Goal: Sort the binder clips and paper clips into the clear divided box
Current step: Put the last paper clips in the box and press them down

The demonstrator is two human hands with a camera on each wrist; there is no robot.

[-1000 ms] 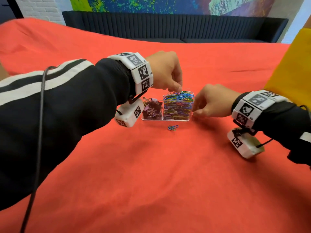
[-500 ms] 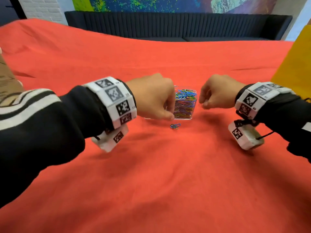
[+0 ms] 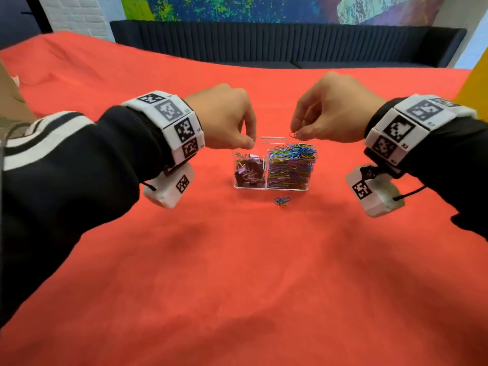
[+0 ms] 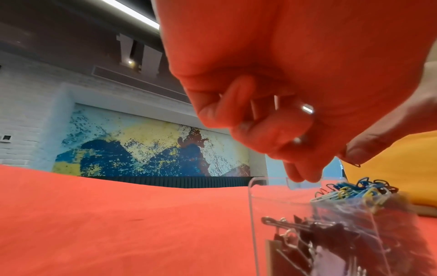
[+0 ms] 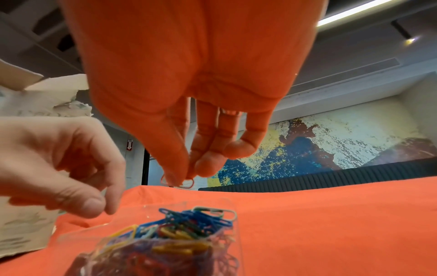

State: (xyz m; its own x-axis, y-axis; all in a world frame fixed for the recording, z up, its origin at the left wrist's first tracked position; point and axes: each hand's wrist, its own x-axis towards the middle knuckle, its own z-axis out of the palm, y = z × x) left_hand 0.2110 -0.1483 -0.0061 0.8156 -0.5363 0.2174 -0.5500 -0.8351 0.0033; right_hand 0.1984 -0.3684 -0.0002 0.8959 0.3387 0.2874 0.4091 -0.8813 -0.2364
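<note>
A clear divided box (image 3: 267, 188) stands mid-table on the red cloth. Its left compartment holds binder clips (image 3: 249, 170) (image 4: 307, 231). The right one is heaped with coloured paper clips (image 3: 291, 165) (image 5: 184, 224). My right hand (image 3: 297, 134) (image 5: 187, 177) hovers just over that heap and pinches a red paper clip (image 3: 292, 134) (image 5: 189, 184). My left hand (image 3: 250, 142) (image 4: 283, 130) hangs over the binder clip side, fingers curled around a small shiny metal piece (image 4: 307, 109); I cannot tell which kind of clip. A few loose paper clips (image 3: 282, 200) lie in front of the box.
The red cloth (image 3: 237, 273) covers the whole table. A dark sofa (image 3: 264, 43) runs along the back, and a yellow object (image 3: 478, 75) sits at the far right edge. A torn cardboard box (image 5: 23, 224) stands to the left.
My left hand rose from the cloth in front of the box to above the binder clip compartment. My right hand lifted from beside the box to over the paper clips, with a red clip.
</note>
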